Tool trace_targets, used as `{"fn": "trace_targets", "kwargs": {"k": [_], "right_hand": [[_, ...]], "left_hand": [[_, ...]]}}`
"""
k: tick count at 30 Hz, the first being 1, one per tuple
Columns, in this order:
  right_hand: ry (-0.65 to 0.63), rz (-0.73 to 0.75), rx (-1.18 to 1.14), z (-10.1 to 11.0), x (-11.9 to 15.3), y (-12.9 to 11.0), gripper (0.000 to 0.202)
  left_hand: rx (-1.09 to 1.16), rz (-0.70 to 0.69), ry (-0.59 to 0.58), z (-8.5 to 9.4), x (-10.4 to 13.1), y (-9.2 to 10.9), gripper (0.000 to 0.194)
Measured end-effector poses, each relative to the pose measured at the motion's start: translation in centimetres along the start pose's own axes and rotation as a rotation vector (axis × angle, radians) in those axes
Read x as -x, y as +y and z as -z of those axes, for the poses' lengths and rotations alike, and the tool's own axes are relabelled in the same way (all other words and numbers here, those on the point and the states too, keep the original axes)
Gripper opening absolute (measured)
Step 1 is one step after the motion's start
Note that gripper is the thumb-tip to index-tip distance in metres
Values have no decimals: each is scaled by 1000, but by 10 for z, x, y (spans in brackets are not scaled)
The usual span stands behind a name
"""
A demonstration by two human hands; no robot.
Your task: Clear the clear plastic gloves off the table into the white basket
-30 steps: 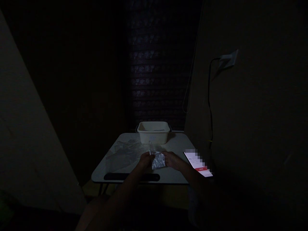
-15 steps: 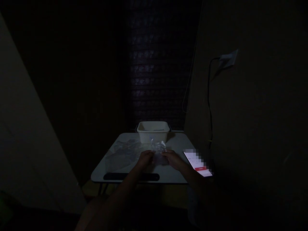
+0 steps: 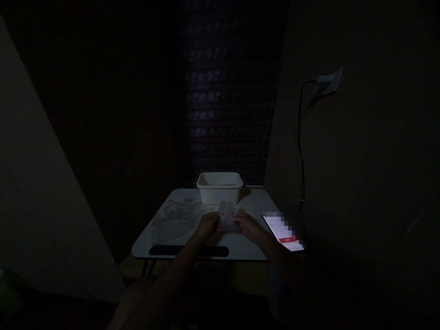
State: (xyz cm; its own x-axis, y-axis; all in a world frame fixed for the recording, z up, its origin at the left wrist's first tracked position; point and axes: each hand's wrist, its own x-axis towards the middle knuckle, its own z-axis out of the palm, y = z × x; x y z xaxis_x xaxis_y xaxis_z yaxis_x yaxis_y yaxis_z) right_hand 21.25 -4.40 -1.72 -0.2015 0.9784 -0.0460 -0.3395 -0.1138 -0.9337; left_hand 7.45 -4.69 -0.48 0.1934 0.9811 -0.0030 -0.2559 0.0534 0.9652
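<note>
A small clear plastic bag (image 3: 227,217) is held upright between my two hands, over the near middle of a white folding table (image 3: 245,250). My left hand (image 3: 208,223) is closed on the bag's left edge. On the opposite edge, my right hand (image 3: 246,225) pinches it with the thumb on top. Dim light hides whether anything is inside the bag. Left of my hands, crumpled clear plastic sheeting (image 3: 177,220) lies spread on the tabletop. Just behind the bag stands a white plastic tub (image 3: 220,195) with dark side handles; something pale shows inside it.
A lit tablet or phone (image 3: 283,233) rests at the table's right edge. A black ledge strip (image 3: 189,251) runs along the front edge. To the right, a cable (image 3: 299,146) hangs from a wall socket (image 3: 332,82). A dark blind (image 3: 220,96) covers the back.
The bag's top, which stood up with two bright corners, now looks flatter and less shiny. Both hands keep their hold in nearly the same place. The view has shifted slightly.
</note>
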Motion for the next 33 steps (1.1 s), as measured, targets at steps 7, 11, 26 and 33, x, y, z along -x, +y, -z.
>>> {"fn": "trace_targets", "kwargs": {"k": [7,11,26,33], "right_hand": [[-63,5,-39,2,1,-2,15],[-33,1,-37,0,2,-5,20],[-43,-82,-51,5,2,-9,18],[100,20,188,7,-6,6,21]], "left_hand": [[19,2,-23,0,4,8,15],[-39,15,-83,1,6,11,13],[-246,-99,90,7,-1,7,16],[-338,-146,37,8,-7,-5,35]]}}
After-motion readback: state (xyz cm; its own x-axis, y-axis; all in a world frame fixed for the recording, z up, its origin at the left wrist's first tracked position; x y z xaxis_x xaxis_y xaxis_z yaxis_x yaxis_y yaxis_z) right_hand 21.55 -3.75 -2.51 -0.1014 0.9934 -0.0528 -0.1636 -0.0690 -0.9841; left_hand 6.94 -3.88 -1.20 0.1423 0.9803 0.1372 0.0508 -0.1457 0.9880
